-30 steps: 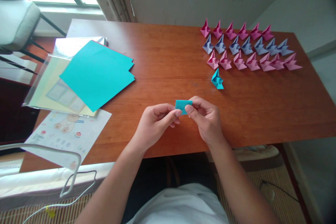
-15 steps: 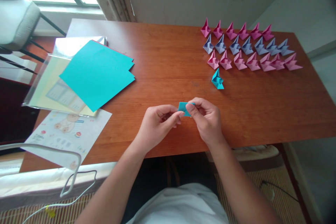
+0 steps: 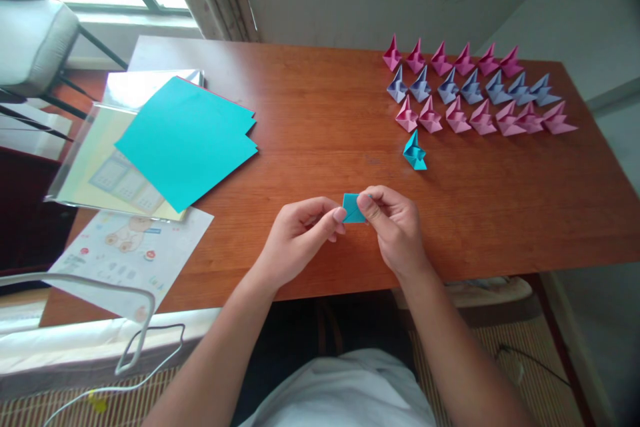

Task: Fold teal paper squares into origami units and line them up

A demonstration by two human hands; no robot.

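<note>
A small folded piece of turquoise paper (image 3: 352,209) is held above the table's near edge, with a crease line showing on its face. My right hand (image 3: 395,223) pinches its right side, thumb on top and fingers hidden behind. At the left edge, my left hand (image 3: 303,230) is closed, its thumb and forefinger tips pinched at the paper's border. Just beyond my right hand stands a finished turquoise origami figure (image 3: 415,152) with a pointed top.
Rows of pink (image 3: 457,117), lavender (image 3: 448,87) and magenta origami figures (image 3: 441,61) fill the back right of the wooden table (image 3: 300,120). On the left lie turquoise sheets (image 3: 185,147), a plastic paper packet (image 3: 80,173) and a printed bear sheet (image 3: 120,273). A chair (image 3: 35,47) stands behind.
My left thumb has slid back from the paper's face to its left edge, uncovering more of it. The folded paper has turned slightly and shows a larger face.
</note>
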